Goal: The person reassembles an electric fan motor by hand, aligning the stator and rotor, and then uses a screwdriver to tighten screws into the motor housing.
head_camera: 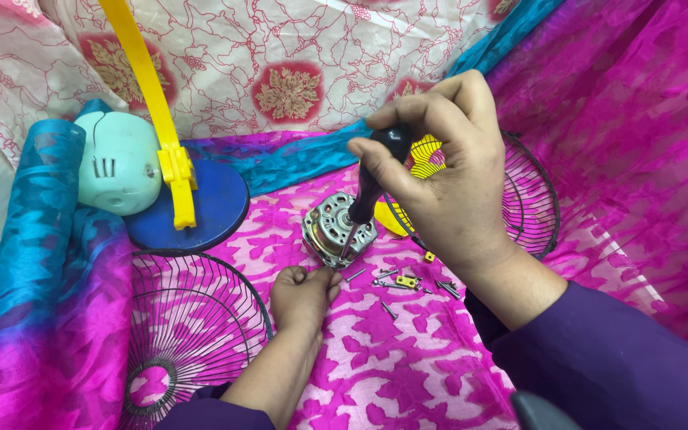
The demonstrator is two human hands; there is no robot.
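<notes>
My right hand (pixel 447 179) grips the dark handle of a screwdriver (pixel 369 195), held upright with its tip down on a silver fan motor (pixel 332 227). The motor lies on pink patterned cloth (pixel 376 366). My left hand (pixel 304 296) rests on the cloth just below the motor, fingers curled, fingertips touching the motor's lower edge. Loose screws and small yellow parts (pixel 408 281) lie to the right of the motor, under my right wrist.
A black wire fan grille (pixel 185 326) lies at lower left; a second grille (pixel 531 199) lies behind my right hand. A blue round base (pixel 220 209) with a yellow stand (pixel 157 111) and a pale green motor housing (pixel 121 163) sit at upper left.
</notes>
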